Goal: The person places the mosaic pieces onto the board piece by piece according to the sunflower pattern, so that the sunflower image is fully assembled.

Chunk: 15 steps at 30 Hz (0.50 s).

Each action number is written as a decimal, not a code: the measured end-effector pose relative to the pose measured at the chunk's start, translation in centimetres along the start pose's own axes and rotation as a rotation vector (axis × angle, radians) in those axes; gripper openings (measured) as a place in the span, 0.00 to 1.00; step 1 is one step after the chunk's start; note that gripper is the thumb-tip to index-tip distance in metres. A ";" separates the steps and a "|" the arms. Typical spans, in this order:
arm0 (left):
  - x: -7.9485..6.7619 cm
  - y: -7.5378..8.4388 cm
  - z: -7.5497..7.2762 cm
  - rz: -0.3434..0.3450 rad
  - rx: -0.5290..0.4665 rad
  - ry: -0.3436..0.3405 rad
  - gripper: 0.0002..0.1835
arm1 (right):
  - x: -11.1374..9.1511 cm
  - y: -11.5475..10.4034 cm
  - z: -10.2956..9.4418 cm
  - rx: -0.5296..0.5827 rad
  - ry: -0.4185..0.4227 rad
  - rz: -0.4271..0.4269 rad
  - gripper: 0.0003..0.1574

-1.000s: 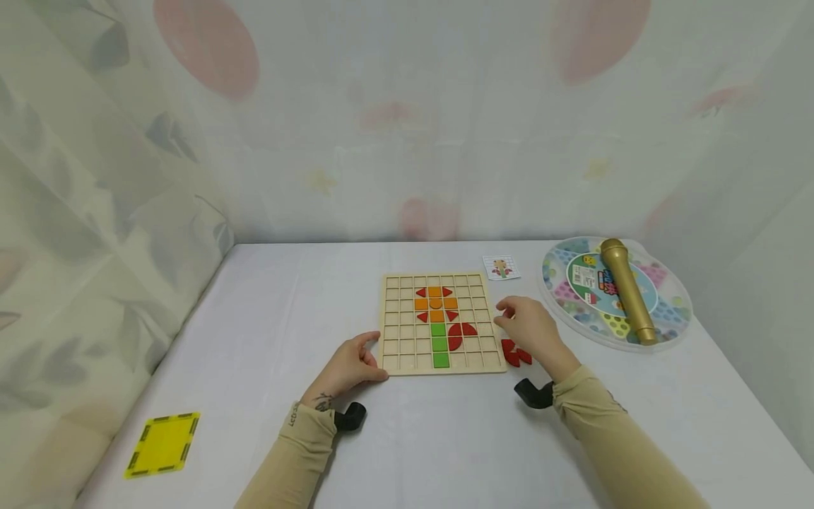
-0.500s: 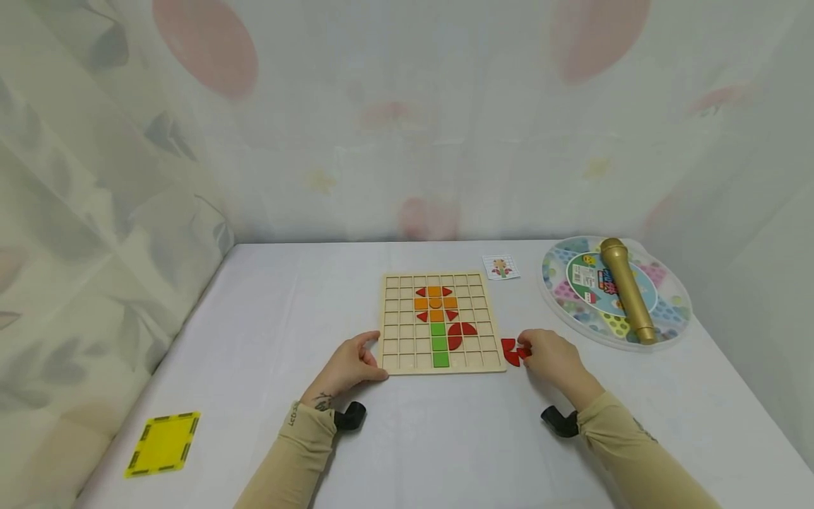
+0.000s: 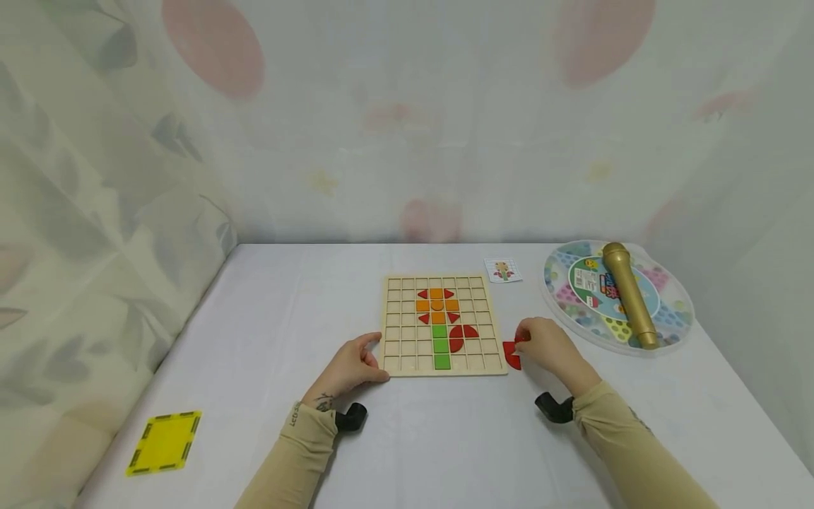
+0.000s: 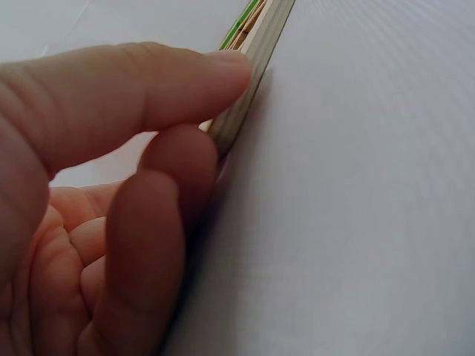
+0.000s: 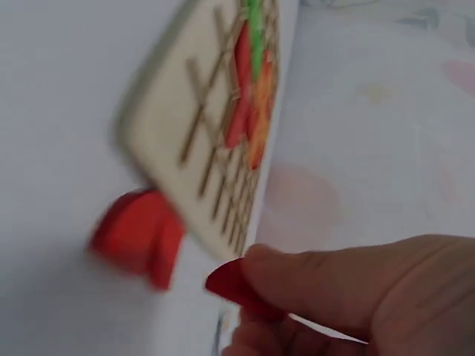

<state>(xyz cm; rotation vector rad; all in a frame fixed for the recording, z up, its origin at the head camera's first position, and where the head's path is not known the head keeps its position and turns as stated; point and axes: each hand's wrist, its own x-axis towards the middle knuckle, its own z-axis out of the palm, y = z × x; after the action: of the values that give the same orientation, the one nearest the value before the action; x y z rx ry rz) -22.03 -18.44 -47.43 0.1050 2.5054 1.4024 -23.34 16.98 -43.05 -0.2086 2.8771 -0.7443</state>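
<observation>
My left hand (image 3: 346, 369) holds the near left corner of a wooden grid board (image 3: 399, 348), thumb at the near edge and index finger at the left side. Orange, green and red tiles lie in the board's cells, with two red quarter-circle tiles (image 3: 456, 342) right of the green squares (image 3: 441, 346). Beyond the board's right edge, my right hand (image 3: 552, 351) pinches a red quarter-circle tile (image 5: 228, 282) between thumb and fingers, lifted off the table. Other red tiles (image 5: 133, 231) lie on the table next to the board's near right corner, blurred in the right wrist view.
A small pattern card (image 3: 503, 270) lies behind the board's right corner. Farther right, a gold microphone (image 3: 628, 293) rests on a colourful round-edged case (image 3: 562, 286). A yellow square (image 3: 164, 443) lies at the table's near left.
My right hand moved from beside the board's right edge down to the loose red tiles, took one, and rose slightly with it. My left hand has stayed at the board's corner.
</observation>
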 end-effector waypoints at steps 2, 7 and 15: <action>0.0 -0.1 0.0 0.001 0.000 0.003 0.46 | 0.6 -1.1 -0.2 0.060 0.017 -0.028 0.11; 0.0 -0.2 -0.1 -0.004 0.006 0.005 0.46 | 2.1 -4.4 0.0 0.191 0.077 -0.126 0.13; 0.0 -0.1 -0.2 0.007 0.000 -0.014 0.46 | 4.7 -9.0 2.0 0.356 0.105 -0.184 0.07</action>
<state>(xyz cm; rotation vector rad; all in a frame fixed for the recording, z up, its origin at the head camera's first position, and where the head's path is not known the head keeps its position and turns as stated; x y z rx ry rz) -22.09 -18.64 -47.44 0.1233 2.4961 1.3989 -26.66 7.43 -40.95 -0.4002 2.7816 -1.3185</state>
